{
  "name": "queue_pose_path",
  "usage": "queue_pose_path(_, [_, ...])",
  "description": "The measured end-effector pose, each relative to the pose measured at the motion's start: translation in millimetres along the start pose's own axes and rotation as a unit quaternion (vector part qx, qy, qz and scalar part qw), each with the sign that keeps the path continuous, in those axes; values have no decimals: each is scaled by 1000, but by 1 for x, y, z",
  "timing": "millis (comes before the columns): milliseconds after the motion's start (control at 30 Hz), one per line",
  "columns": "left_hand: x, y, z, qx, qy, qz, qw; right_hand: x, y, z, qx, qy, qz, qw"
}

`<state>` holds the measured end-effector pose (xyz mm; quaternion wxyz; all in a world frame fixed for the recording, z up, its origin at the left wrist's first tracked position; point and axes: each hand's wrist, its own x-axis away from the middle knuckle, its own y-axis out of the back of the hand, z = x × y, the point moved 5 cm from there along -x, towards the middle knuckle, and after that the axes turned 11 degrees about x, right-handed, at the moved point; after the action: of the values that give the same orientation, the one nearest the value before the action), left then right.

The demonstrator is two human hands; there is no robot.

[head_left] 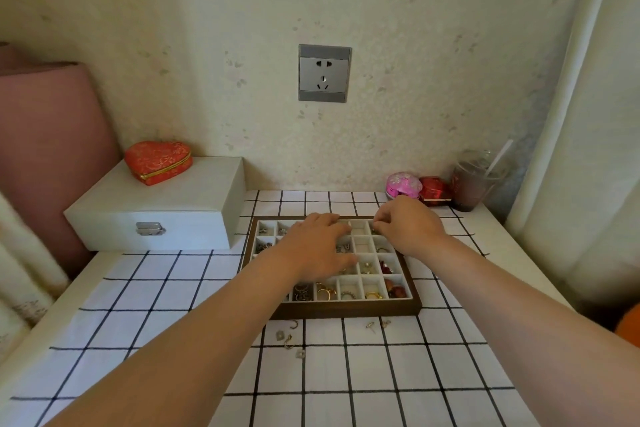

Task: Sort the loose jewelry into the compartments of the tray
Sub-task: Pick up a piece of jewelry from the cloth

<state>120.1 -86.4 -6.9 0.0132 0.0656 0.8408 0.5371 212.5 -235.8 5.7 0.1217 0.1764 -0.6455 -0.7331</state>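
Tray [346, 311] under left hand [317, 246], right hand [410, 227] curled over corner

Wood-framed compartment tray [346, 310], partly filled, loose jewelry [289, 341] scattered just beside its near edge

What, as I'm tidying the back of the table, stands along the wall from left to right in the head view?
Along the wall: white latched box → pink floral tin → red box → plastic cup with straw.
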Motion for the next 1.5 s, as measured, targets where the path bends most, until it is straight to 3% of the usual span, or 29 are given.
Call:
queue_pose_path(367, [17, 14, 4, 53, -20, -38, 998, 9, 11, -2, -14, 1, -6, 1000])
queue_pose_path(633, [68, 38, 6, 43, -68, -89, 993, 57, 34, 69, -21, 130, 9, 991])
queue_pose_path(833, [108, 41, 15, 28, -54, -26, 998, 108, 28, 119, 10, 236, 78, 968])
queue_pose_path(1033, [138, 32, 19, 3, -29, 31, 999, 129, 9, 142, 35, 286, 106, 952])
queue_pose_path(1300, [147, 16, 22, -25, -41, 78, 996, 134, 3, 150, 54, 309, 99, 944])
queue_pose_path(1500, [147, 23, 26, 78, -2, 43, 996, 128, 8, 143, 14, 275, 138, 951])
